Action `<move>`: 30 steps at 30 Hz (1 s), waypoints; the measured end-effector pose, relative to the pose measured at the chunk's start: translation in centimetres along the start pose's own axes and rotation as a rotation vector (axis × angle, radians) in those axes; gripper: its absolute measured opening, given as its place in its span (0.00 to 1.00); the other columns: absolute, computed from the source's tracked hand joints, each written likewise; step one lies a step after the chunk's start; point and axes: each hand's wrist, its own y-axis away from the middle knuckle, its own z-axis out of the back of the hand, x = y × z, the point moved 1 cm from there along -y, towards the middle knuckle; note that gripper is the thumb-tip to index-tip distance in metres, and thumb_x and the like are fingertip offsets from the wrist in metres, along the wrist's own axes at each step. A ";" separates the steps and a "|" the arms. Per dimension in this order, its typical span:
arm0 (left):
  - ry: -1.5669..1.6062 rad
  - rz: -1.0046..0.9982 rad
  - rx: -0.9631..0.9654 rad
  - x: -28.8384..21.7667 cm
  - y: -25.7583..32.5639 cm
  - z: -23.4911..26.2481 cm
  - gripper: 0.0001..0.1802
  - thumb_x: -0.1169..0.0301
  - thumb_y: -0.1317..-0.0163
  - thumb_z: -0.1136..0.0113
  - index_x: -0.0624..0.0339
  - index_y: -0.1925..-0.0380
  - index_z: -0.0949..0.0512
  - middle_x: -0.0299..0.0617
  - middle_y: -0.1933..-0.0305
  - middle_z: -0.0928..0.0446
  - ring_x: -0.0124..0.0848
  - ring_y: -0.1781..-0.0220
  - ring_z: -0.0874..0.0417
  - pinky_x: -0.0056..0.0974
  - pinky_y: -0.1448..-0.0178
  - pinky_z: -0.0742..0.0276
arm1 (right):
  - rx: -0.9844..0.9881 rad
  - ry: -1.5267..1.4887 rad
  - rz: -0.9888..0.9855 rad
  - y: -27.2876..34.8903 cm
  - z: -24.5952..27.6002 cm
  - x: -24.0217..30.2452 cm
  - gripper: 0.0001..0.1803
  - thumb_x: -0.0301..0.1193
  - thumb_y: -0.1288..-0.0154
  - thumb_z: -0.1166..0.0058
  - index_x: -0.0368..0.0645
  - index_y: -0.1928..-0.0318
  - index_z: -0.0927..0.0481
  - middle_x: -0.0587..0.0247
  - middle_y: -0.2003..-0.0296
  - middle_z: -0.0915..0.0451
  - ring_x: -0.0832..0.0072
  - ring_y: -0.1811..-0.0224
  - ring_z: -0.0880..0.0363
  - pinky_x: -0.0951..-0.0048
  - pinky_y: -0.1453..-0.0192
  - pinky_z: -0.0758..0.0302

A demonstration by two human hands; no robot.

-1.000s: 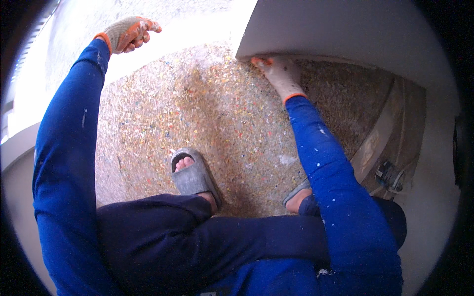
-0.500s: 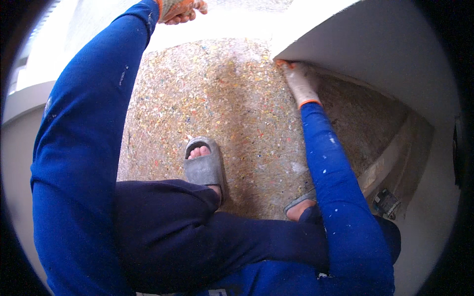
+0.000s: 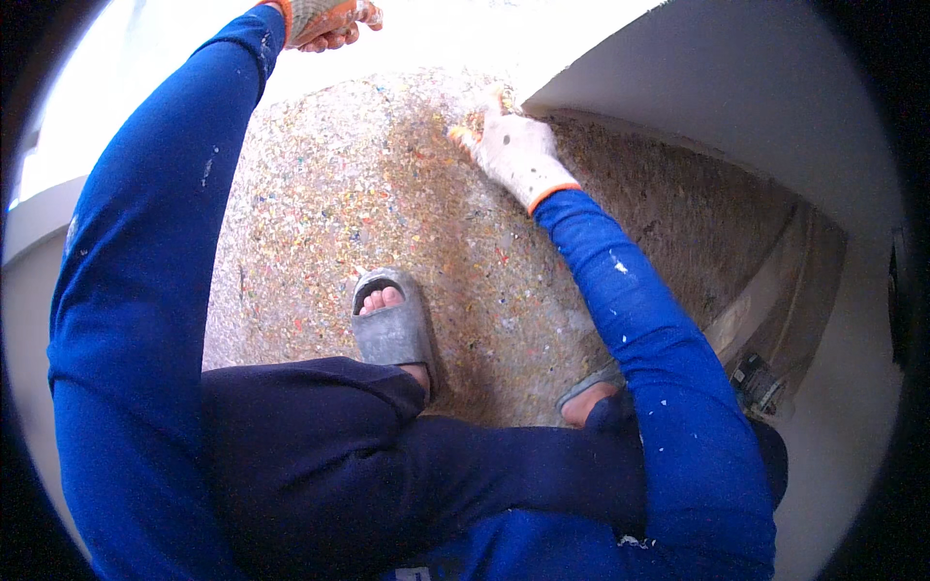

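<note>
My right hand (image 3: pixel 518 150), in a white knitted glove with orange fingers and cuff, reaches over the speckled floor (image 3: pixel 320 223) beside the corner of a grey wall (image 3: pixel 717 107). Its thumb and forefinger are apart, and no object shows between them. At the upper left, my left hand (image 3: pixel 329 24) wears a similar glove and is raised before a glaring white surface (image 3: pixel 436 44). Its lower fingers are curled in and one finger sticks out to the right. The picture's top edge cuts this hand off, so whatever it may grip is hidden.
My feet, in grey slippers (image 3: pixel 392 334), are planted on the floor. A small dark object (image 3: pixel 758 385) lies by the right wall, near a pale ledge (image 3: pixel 736 329). Another pale wall (image 3: pixel 34 320) stands at the left.
My right hand has come away from the foot of the wall corner, moving left and toward me, and its fingers now show spread. My left hand has shifted slightly left in the view.
</note>
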 end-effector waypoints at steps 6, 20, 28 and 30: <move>0.086 -0.079 -0.207 -2.1 4.4 -1.6 0.25 0.50 0.29 0.43 0.52 0.41 0.19 0.27 0.78 0.30 0.15 0.84 0.38 0.27 0.84 0.45 | 0.008 -0.035 -0.090 -0.2 1.1 -0.8 0.53 0.65 0.25 0.64 0.32 0.20 0.56 0.43 0.47 0.14 0.51 0.44 0.14 0.52 0.42 0.19; 0.072 -0.037 -0.179 -2.4 4.3 -1.2 0.24 0.53 0.28 0.45 0.54 0.41 0.19 0.28 0.77 0.29 0.17 0.85 0.39 0.29 0.85 0.47 | 0.132 -0.059 -0.080 2.4 -0.2 -1.2 0.53 0.64 0.25 0.61 0.35 0.19 0.58 0.39 0.51 0.14 0.48 0.51 0.12 0.48 0.46 0.18; -0.005 -0.018 -0.279 -4.6 4.7 -2.1 0.23 0.52 0.28 0.45 0.52 0.42 0.18 0.27 0.78 0.30 0.15 0.85 0.38 0.27 0.84 0.46 | -0.019 -0.027 0.003 2.0 -0.5 -3.1 0.44 0.63 0.25 0.61 0.51 0.19 0.45 0.45 0.53 0.12 0.50 0.52 0.12 0.49 0.48 0.17; -0.048 0.007 -0.279 -4.9 4.4 -1.9 0.22 0.52 0.28 0.45 0.51 0.44 0.18 0.27 0.79 0.30 0.15 0.85 0.39 0.28 0.84 0.47 | -0.102 0.025 0.093 2.7 -0.2 -5.5 0.39 0.59 0.23 0.58 0.56 0.20 0.41 0.49 0.58 0.12 0.53 0.57 0.11 0.50 0.52 0.17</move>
